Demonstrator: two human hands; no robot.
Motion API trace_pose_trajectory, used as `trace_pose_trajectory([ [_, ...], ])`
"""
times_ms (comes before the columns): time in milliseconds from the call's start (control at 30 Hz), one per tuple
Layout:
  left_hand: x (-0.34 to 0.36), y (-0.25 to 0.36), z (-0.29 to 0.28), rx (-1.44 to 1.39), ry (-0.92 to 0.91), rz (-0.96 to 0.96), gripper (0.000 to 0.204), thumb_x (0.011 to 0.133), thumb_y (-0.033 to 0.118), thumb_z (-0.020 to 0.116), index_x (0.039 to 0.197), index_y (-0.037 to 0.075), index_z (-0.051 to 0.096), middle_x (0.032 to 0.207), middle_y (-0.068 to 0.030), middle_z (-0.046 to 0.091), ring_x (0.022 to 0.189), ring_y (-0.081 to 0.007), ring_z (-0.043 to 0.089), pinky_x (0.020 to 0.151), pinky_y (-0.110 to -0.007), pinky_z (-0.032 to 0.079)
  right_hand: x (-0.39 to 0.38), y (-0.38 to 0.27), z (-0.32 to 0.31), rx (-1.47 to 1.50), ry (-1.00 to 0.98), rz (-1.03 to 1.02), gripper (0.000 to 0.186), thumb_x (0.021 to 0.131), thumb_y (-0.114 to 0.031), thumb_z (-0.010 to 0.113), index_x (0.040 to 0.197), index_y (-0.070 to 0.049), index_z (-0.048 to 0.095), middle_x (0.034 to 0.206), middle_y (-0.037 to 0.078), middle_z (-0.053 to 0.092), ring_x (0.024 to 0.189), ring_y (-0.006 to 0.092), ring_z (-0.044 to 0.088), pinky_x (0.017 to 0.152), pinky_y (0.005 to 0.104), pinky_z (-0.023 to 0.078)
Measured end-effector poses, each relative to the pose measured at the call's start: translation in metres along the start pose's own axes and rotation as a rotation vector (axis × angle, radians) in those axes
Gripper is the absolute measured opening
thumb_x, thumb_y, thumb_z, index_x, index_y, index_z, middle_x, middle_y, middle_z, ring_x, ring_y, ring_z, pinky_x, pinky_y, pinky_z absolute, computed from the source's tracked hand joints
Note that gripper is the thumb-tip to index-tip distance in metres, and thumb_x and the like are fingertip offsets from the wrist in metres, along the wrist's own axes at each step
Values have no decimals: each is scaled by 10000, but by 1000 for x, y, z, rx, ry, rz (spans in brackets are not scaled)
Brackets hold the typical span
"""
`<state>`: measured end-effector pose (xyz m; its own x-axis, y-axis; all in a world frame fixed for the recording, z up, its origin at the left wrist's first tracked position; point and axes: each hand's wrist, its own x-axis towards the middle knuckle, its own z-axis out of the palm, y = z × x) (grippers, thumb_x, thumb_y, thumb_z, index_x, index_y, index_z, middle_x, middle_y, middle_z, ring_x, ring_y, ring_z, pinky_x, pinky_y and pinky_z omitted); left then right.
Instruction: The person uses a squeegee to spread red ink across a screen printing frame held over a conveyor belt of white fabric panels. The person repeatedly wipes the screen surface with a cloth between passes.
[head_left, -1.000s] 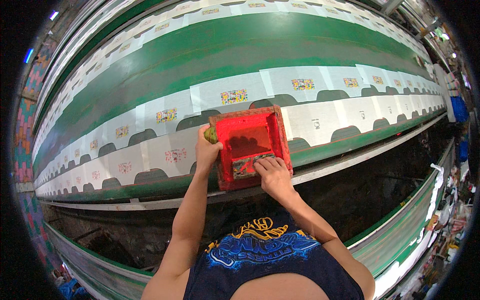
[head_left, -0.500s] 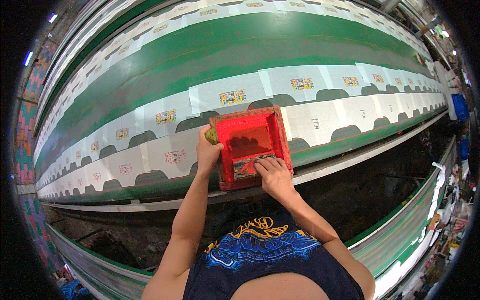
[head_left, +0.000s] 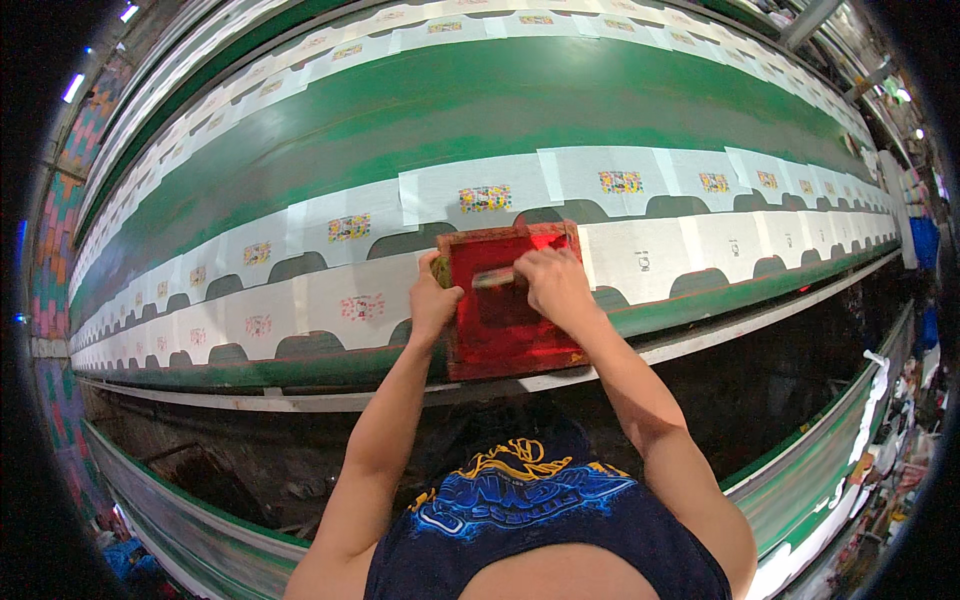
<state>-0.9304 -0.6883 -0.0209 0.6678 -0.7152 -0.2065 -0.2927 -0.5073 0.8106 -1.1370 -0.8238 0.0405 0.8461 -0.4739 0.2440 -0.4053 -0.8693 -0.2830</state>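
A wooden screen-printing frame [head_left: 512, 365], stained red with ink, lies over the near row of white fabric pieces. Its left side is gripped by my left hand [head_left: 435, 303], thumb on top, beside a greenish patch on the frame. Inside the frame, my right hand [head_left: 555, 285] has its fingers closed on a squeegee [head_left: 492, 278], whose left part sticks out past them. The squeegee stands toward the far half of the red mesh [head_left: 500, 325]. Fabric under the frame is hidden. Left of the frame, a white piece [head_left: 340, 300] bears a red-dotted print; to the right, a piece [head_left: 650, 245] carries only a small dark outline print.
A long green table [head_left: 400, 110] runs across the view, with rows of printed white pieces [head_left: 430, 195] in several colours. A pale rail [head_left: 250, 403] edges its near side. Behind me stands another green table [head_left: 210, 525]. Blue containers [head_left: 925, 240] are at the far right.
My right hand has moved the squeegee from the near side of the mesh toward the far half and tilted it more upright. My left hand keeps its grip on the frame.
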Motion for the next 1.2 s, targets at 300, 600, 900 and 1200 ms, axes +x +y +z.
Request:
trace_pose_trajectory([
  [300,-2,1,-3,21,2,3,750,727,108,772,1414,157,473,1111,-257,731,1067,-462,703,924,-513,553,-63,-34,12,30,30,-29,219,728,-76,680,945,-101,683,969,52,706,969,270,678,833,450,518],
  [600,-2,1,1,-18,-20,14,750,747,117,761,1433,163,463,1139,-248,725,1108,-465,686,948,-518,535,5,1,13,17,30,11,175,747,-82,668,920,-110,672,926,66,686,940,285,676,816,472,518],
  [900,-4,-1,-1,-25,-14,-25,764,730,124,760,1438,140,474,1197,-230,714,1149,-450,676,977,-490,531,-82,-52,7,18,58,-1,243,716,-85,692,957,-87,663,1013,56,692,984,270,661,852,447,500],
  [1200,-9,25,21,-198,48,80,737,695,37,754,1391,105,523,1173,-165,711,1109,-311,691,981,-406,535,-93,-14,-23,45,16,9,297,708,-85,690,1006,-82,680,1013,54,694,988,260,669,872,432,505],
])
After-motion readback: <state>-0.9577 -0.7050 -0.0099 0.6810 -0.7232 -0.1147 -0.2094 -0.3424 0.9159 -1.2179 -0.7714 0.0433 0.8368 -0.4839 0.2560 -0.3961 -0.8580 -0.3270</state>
